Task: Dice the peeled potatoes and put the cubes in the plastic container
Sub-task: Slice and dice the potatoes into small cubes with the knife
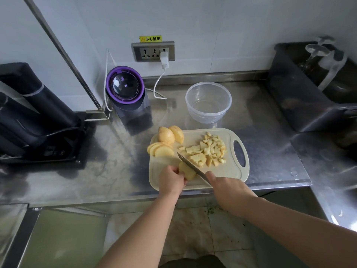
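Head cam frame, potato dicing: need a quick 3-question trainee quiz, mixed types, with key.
1. True or false: the plastic container already holds potato cubes.
2. Which hand grips the knife? A) left hand B) right hand C) neither
3. Short answer: what does the left hand hold down on the cutting board?

Key:
1. False. The container is empty and the cubes lie in a pile on the board.
2. B.
3. A potato piece, with the blade against it.
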### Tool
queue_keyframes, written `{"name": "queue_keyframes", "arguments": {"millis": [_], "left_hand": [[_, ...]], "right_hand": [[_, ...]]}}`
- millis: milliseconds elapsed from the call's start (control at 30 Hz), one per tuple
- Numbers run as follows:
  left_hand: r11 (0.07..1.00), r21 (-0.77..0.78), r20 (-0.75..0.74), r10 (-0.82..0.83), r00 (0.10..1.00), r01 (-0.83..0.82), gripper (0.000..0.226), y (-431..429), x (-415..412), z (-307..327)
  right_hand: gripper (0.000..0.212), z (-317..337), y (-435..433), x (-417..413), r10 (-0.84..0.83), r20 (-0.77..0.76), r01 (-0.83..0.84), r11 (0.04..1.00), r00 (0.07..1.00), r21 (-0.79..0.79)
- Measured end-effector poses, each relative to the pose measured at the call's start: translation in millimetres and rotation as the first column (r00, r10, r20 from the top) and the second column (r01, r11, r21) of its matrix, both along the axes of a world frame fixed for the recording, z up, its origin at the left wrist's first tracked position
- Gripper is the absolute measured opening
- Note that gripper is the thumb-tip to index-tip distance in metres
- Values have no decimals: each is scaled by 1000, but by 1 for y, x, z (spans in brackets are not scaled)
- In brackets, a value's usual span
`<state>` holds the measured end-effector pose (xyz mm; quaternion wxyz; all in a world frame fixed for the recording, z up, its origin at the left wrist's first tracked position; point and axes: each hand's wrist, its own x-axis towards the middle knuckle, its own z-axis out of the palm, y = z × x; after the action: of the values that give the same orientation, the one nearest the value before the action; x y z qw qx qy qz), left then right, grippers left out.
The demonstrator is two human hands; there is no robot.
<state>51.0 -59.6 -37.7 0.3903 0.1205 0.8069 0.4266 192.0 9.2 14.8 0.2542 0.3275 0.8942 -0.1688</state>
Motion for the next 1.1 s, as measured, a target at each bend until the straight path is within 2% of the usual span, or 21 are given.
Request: {"name": "queue_keyframes", "arguments": {"millis": [200, 333, 533, 800, 1100], "left_hand": [[1000, -18, -8, -14, 1000, 14, 24, -1, 0, -1], [999, -5, 51, 37, 998, -37, 5, 1, -1, -4], [997, 22, 80, 76, 994, -78, 21, 1, 1, -3], [996, 29, 89, 86, 992, -88, 17, 2, 0, -5], [996, 53, 65, 68, 996, -71, 10, 2, -1, -8]], "right_hand": [[52, 9, 7, -1, -84, -62, 86, 996, 995, 34], [55, 13, -4, -2, -33, -47, 34, 999, 998, 16], [53, 10, -12, -3, -16, -31, 16, 1000, 999, 10], [53, 3, -11, -5, 57, -8, -57, 998, 998, 41], [57, -4, -4, -7, 100, 10, -100, 995, 995, 7]]}}
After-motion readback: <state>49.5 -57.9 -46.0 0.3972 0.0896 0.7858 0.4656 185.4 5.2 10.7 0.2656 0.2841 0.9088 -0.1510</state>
